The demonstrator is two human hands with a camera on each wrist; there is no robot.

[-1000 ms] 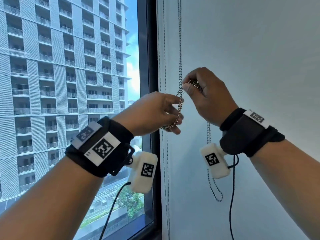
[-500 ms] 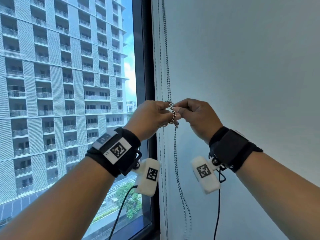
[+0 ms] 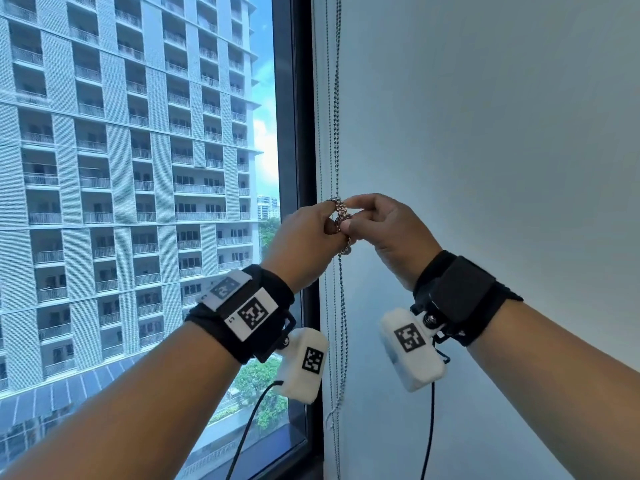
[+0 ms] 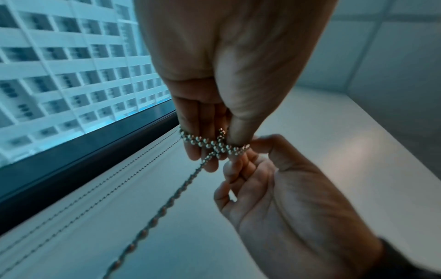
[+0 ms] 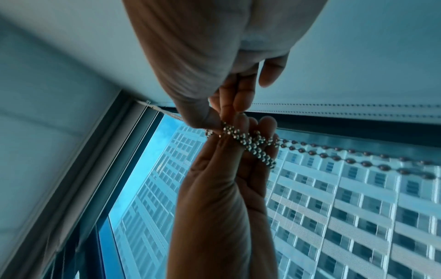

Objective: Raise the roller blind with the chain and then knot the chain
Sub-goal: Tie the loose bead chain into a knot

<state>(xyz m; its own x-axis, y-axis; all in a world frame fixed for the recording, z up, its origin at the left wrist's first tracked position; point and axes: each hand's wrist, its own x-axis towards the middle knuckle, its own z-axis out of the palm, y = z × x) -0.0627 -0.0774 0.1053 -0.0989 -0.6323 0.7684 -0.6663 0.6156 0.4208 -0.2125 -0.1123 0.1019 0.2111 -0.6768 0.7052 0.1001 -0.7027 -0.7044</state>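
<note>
Left hand (image 3: 304, 237) and right hand (image 3: 384, 230) raised together, each grip pinching looped chain (image 3: 341, 216), knot seemingly loose

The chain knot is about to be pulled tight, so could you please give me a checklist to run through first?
1. Left hand grips the ball chain: ok.
2. Right hand pinches the chain: ok.
3. Strands crossed into a loop between the hands: ok.
4. Knot already snug: cannot tell, the fingers hide part of it.
5. Chain hangs free below the hands, clear of the wrist camera cables: ok.
6. Roller blind raised: ok, its hem sits high and the window glass is uncovered.
</note>
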